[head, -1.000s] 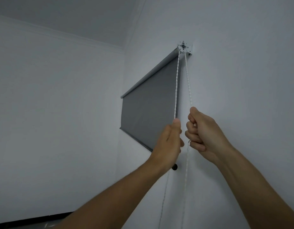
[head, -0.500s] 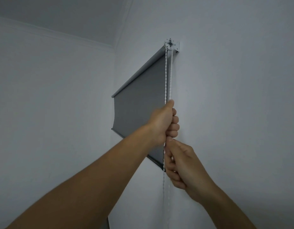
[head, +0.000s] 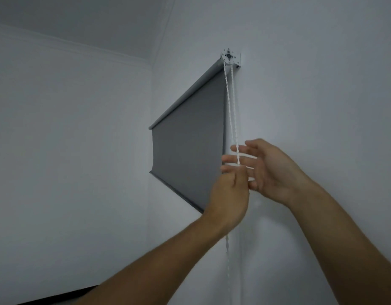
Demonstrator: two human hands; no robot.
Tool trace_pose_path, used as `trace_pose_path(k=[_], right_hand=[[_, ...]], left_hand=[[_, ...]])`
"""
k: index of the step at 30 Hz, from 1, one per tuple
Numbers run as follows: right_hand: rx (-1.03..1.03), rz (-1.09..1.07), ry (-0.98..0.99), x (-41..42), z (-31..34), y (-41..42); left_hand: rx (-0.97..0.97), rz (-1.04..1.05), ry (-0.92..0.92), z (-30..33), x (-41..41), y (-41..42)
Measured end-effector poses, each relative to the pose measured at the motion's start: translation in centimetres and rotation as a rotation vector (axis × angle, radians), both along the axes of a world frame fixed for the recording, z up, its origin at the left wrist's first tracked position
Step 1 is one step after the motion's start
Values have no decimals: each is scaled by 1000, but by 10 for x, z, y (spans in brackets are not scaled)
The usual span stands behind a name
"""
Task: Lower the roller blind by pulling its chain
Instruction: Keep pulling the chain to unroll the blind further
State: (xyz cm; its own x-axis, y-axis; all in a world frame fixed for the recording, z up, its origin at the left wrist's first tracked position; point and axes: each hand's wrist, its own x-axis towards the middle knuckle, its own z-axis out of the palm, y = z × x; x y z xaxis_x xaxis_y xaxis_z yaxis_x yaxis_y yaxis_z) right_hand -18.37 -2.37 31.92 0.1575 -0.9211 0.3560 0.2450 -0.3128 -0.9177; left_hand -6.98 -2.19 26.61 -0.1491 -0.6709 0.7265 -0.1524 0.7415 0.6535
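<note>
A grey roller blind [head: 188, 148] hangs partly lowered on the right wall, its bottom bar [head: 174, 191] slanting down toward my hands. A white bead chain [head: 230, 111] drops in two strands from the round bracket [head: 228, 57] at the top. My left hand [head: 230, 194] is closed around the chain just below the blind's near edge. My right hand [head: 271, 170] is beside it, slightly higher, fingers spread apart behind the chain and holding nothing. The chain continues downward [head: 228, 249] below my left wrist.
White walls meet in a corner [head: 151, 89] left of the blind, under a white ceiling. A dark strip [head: 58, 298] shows at the bottom left.
My left hand has come down along the chain. My right hand has let go, risen beside the left and spread its fingers. The blind's bottom bar sits lower.
</note>
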Motion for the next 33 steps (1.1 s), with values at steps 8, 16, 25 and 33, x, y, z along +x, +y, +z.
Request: trace_pose_path(k=[8, 16, 25, 33], right_hand=[[78, 21, -48, 11, 31, -8], [-165, -153, -60, 19, 6, -11], [-233, -221, 6, 42, -47, 4], [-178, -131, 101, 46, -72, 23]], left_hand=[[-42, -12, -142, -40, 9, 4], [145, 5, -26, -23, 28, -12], [271, -56, 138, 24, 19, -23], [437, -229, 130, 61, 12, -18]])
